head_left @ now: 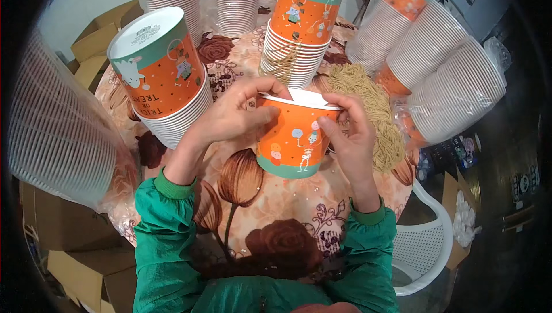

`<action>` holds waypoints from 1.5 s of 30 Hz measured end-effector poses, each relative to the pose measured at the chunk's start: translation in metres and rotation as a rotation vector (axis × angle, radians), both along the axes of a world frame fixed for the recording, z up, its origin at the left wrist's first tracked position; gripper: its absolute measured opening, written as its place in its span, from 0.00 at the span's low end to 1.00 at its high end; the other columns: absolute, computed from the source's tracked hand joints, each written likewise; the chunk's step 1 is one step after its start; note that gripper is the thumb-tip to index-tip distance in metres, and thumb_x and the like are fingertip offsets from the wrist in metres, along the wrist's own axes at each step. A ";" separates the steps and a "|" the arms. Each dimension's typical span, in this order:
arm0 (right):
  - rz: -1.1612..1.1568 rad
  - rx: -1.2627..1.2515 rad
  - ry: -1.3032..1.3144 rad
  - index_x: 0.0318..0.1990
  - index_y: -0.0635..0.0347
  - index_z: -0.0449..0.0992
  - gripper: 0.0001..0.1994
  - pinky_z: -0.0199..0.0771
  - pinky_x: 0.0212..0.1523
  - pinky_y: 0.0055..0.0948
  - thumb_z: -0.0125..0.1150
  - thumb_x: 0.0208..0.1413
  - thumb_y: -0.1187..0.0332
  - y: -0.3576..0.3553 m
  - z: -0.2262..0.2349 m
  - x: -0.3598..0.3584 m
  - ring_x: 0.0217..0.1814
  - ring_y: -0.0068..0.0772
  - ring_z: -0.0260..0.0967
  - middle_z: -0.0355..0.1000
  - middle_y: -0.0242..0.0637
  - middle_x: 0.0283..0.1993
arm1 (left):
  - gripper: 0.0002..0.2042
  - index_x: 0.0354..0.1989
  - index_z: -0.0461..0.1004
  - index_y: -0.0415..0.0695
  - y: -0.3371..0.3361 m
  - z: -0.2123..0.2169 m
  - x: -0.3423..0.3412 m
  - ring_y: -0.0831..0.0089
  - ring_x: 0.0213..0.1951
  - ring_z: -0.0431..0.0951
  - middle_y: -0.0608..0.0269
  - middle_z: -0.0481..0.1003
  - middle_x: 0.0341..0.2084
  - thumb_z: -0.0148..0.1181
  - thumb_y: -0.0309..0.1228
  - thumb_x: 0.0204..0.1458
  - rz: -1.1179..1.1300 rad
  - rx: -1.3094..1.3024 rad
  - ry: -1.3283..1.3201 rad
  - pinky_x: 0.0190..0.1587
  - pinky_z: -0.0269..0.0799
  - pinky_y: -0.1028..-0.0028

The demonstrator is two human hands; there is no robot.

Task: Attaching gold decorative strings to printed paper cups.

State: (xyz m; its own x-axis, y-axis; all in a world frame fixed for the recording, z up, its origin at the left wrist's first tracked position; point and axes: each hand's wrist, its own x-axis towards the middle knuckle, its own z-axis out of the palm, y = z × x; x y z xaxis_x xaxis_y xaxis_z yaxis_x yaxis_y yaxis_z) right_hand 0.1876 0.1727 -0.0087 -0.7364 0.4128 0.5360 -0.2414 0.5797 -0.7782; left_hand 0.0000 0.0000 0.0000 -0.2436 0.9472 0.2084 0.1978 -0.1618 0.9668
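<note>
Between my two hands, just above the table, is an orange paper tub (287, 134) with a green base band, a white rim and a skeleton print. My left hand (238, 111) grips its rim at the left, fingers over the edge and thumb outside. On the right side my right hand (351, 126) pinches the rim the same way. The tub is upright with its mouth toward the top; its inside is mostly hidden. Behind it stands a stack of upturned tubs (302, 31) with tan cords draped on its side. A bundle of tan cord (368, 106) lies beside my right hand.
Another upturned tub stack (161, 71) leans at left. Plastic-wrapped stacks (454, 88) lie at right, and one more wrapped stack (63, 129) stands at far left. A flowered tablecloth (276, 198) covers the table. A white plastic chair (422, 247) and cardboard boxes (95, 267) surround it.
</note>
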 end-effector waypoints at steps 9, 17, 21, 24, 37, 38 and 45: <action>0.028 0.098 0.075 0.60 0.63 0.74 0.23 0.68 0.55 0.28 0.59 0.55 0.80 0.023 0.001 0.002 0.59 0.29 0.67 0.71 0.38 0.57 | 0.09 0.47 0.75 0.38 -0.003 0.000 -0.005 0.80 0.44 0.76 0.66 0.76 0.42 0.61 0.23 0.58 0.005 0.046 -0.114 0.45 0.75 0.75; 0.129 -0.005 0.052 0.61 0.64 0.74 0.22 0.67 0.58 0.30 0.57 0.57 0.79 0.040 -0.011 0.000 0.60 0.30 0.66 0.72 0.38 0.53 | 0.08 0.45 0.74 0.37 0.000 -0.011 -0.010 0.84 0.34 0.76 0.70 0.77 0.35 0.57 0.19 0.58 -0.038 0.198 -0.143 0.39 0.74 0.80; 0.051 0.226 0.045 0.59 0.63 0.75 0.22 0.66 0.58 0.34 0.58 0.56 0.80 0.029 -0.005 -0.003 0.54 0.34 0.66 0.72 0.38 0.49 | 0.11 0.45 0.75 0.38 0.002 -0.006 -0.006 0.79 0.44 0.77 0.65 0.75 0.41 0.56 0.16 0.53 -0.014 0.019 0.046 0.46 0.75 0.76; -0.012 0.347 0.069 0.58 0.62 0.76 0.21 0.66 0.57 0.38 0.59 0.55 0.81 0.011 0.006 -0.003 0.51 0.39 0.65 0.71 0.39 0.46 | 0.08 0.46 0.74 0.40 0.003 0.007 0.017 0.81 0.42 0.75 0.69 0.74 0.37 0.59 0.19 0.58 -0.005 -0.041 -0.042 0.43 0.74 0.78; -0.323 0.713 0.199 0.50 0.60 0.76 0.17 0.63 0.49 0.41 0.68 0.52 0.77 -0.025 0.006 -0.004 0.49 0.44 0.64 0.68 0.41 0.49 | 0.10 0.47 0.72 0.38 0.019 -0.019 0.025 0.85 0.35 0.74 0.70 0.75 0.37 0.60 0.18 0.58 0.074 0.224 -0.343 0.37 0.72 0.80; -0.319 0.712 0.202 0.50 0.60 0.76 0.17 0.63 0.49 0.41 0.68 0.52 0.77 -0.028 0.006 -0.006 0.49 0.44 0.64 0.68 0.41 0.49 | 0.11 0.48 0.72 0.39 0.018 -0.020 0.027 0.83 0.38 0.76 0.68 0.76 0.40 0.60 0.19 0.59 0.091 0.254 -0.370 0.40 0.75 0.79; -0.337 0.691 0.193 0.48 0.58 0.77 0.14 0.62 0.54 0.40 0.67 0.53 0.76 -0.027 0.009 -0.002 0.53 0.43 0.64 0.69 0.39 0.50 | 0.13 0.51 0.70 0.37 0.021 -0.011 0.046 0.78 0.43 0.81 0.61 0.78 0.45 0.58 0.15 0.58 -0.005 0.308 -0.638 0.50 0.81 0.74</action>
State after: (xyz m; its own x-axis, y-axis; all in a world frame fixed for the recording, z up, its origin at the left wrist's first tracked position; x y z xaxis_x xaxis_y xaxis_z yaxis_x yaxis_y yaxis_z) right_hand 0.1853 0.1460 0.0005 -0.4988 0.1242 0.8578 -0.0609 0.9822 -0.1776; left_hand 0.0456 0.0210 -0.0115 -0.4031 0.8697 0.2846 -0.3938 -0.4456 0.8039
